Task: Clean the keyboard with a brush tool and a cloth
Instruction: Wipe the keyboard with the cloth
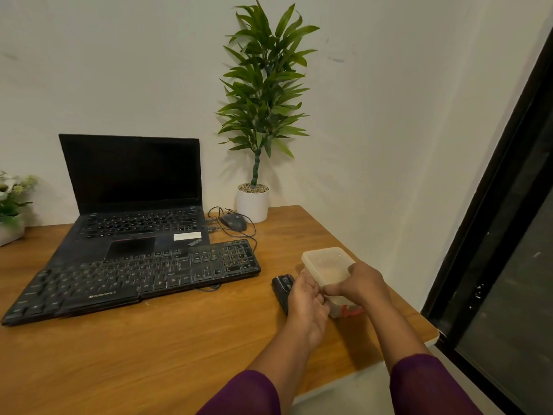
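Wooden tabletop, near its right edge: you're gripping the lidded tub, left hand at its near corner, right hand over the top. Looks like prep; next you're needing to pry the lid up. Contents hazy, something red low down. Keyboard is lying toward the left edge.

My black full-size keyboard lies keys-up on the wooden table, slanted so that its left end sits nearer me. Its far edge overlaps the palm rest of the open laptop. The keys look dusty, and white brand lettering marks the front edge.
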